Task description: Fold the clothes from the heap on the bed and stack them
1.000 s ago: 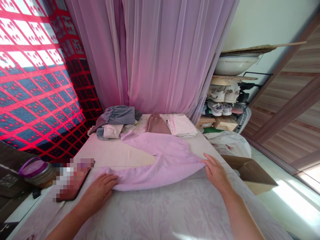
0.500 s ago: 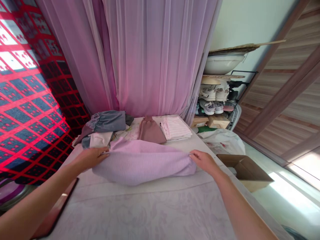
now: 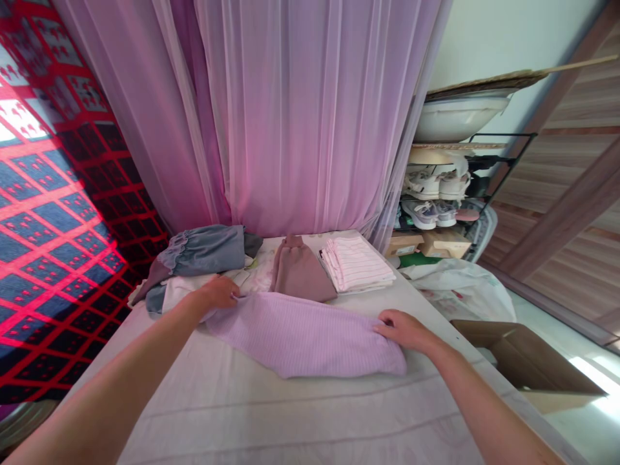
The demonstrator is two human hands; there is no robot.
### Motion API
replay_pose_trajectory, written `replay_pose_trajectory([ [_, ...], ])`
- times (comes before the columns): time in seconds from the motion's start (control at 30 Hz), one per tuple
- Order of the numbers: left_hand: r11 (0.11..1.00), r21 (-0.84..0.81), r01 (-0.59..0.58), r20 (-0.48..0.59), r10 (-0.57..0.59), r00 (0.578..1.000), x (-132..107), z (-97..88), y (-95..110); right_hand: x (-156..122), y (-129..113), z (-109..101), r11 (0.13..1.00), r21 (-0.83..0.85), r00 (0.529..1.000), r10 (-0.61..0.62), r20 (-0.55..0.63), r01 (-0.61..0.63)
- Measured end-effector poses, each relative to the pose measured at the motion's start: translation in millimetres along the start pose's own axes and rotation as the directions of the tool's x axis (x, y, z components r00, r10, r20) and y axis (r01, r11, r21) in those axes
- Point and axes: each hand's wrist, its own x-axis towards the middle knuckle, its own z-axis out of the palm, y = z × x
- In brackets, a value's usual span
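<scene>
A lilac ribbed knit garment [image 3: 305, 339], folded into a long band, lies across the bed. My left hand [image 3: 220, 292] is closed on its upper left corner. At the far right end my right hand [image 3: 401, 328] pinches the garment's upper edge, its fingertips partly hidden by the cloth. Just behind the garment lies a folded brown garment [image 3: 303, 271]. To the right of that is a folded stack of pink-and-white striped cloth [image 3: 356, 263]. A heap of clothes with a blue-grey denim piece [image 3: 208, 248] on top sits beyond my left hand.
The pale patterned bed sheet [image 3: 271, 420] spreads in front of me. Lilac curtains [image 3: 290, 116] hang behind the clothes. To the right stand a shoe rack [image 3: 498, 174] with sneakers, a white plastic bag [image 3: 465, 287] and an open cardboard box [image 3: 527, 355]. A red-and-black checked cloth [image 3: 62, 213] hangs left.
The lilac garment has come down flatter onto the bed. My left hand has moved right and inward along with its corner; my right hand has shifted slightly down and right. The view has tilted slightly.
</scene>
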Motion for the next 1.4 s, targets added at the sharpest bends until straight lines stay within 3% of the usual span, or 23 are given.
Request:
replay_pose_trajectory([
  [0.1,0.976,0.174,-0.131,0.104,0.114,0.988,-6.7,-9.0,0.1,-2.8,-4.1,-4.0,0.993,0.107,0.996,0.033,0.081,-0.041],
  [0.2,0.947,0.284,-0.152,0.072,0.137,0.988,-24.8,-19.0,-4.0,-7.0,-11.9,-13.0,0.988,0.142,0.981,0.031,0.193,-0.059],
  [0.27,0.94,0.319,-0.122,0.042,0.115,0.992,-41.5,-27.7,-7.8,-9.7,-17.4,-25.0,0.993,0.12,0.976,-0.019,0.216,-0.007],
  [0.33,0.934,0.35,-0.07,0.019,0.068,0.998,-59.8,-42.0,-10.1,-12.3,-23.7,-43.0,0.995,0.082,0.991,-0.073,0.116,0.064],
  [0.4,0.918,0.396,0.012,-0.024,-0.003,1.0,-78.2,-62.7,-9.5,-15.3,-31.2,-65.4,0.994,0.015,0.99,-0.104,-0.096,0.106],
  [0.47,0.898,0.424,0.117,-0.134,-0.065,0.989,-96.6,-85.0,-5.7,-20.2,-39.1,-87.7,0.988,-0.092,0.929,-0.146,-0.339,0.121],
  [0.57,0.894,0.393,0.213,-0.337,-0.075,0.938,-124.7,-101.3,4.5,-34.5,-44.4,-105.1,0.957,-0.265,0.778,-0.255,-0.574,0.117],
  [0.63,0.913,0.368,0.179,-0.374,-0.031,0.927,-144.5,-89.7,13.5,-49.2,-38.1,-97.4,0.927,-0.353,0.723,-0.327,-0.608,0.123],
  [0.67,0.922,0.359,0.143,-0.351,-0.009,0.936,-154.6,-76.7,18.4,-57.7,-31.6,-87.4,0.915,-0.384,0.723,-0.347,-0.597,0.123],
  [0.83,0.976,0.217,-0.013,-0.298,0.079,0.951,-202.4,15.7,41.9,-101.9,16.9,-6.8,0.904,-0.425,0.834,-0.262,-0.486,0.036],
  [0.93,0.989,0.147,0.033,-0.221,0.0,0.975,-218.8,49.6,48.0,-118.4,36.9,30.8,0.926,-0.378,0.855,-0.198,-0.48,0.002],
  [1.13,0.981,-0.071,0.182,-0.176,-0.192,0.965,-215.3,61.7,35.6,-123.0,36.7,61.2,0.96,-0.263,0.787,-0.092,-0.61,-0.092],
  [1.2,0.935,-0.212,0.285,-0.188,-0.325,0.927,-212.2,64.6,28.9,-123.9,34.3,64.4,0.965,-0.242,0.77,-0.078,-0.634,-0.101],
  [1.33,0.795,-0.394,0.46,-0.182,-0.558,0.809,-209.9,68.9,18.9,-127.5,36.5,64.0,0.976,-0.214,0.736,-0.109,-0.668,-0.05],
  [1.4,0.775,-0.403,0.487,-0.153,-0.582,0.799,-209.5,67.3,18.0,-128.3,38.6,62.1,0.982,-0.188,0.728,-0.115,-0.676,-0.02],
])
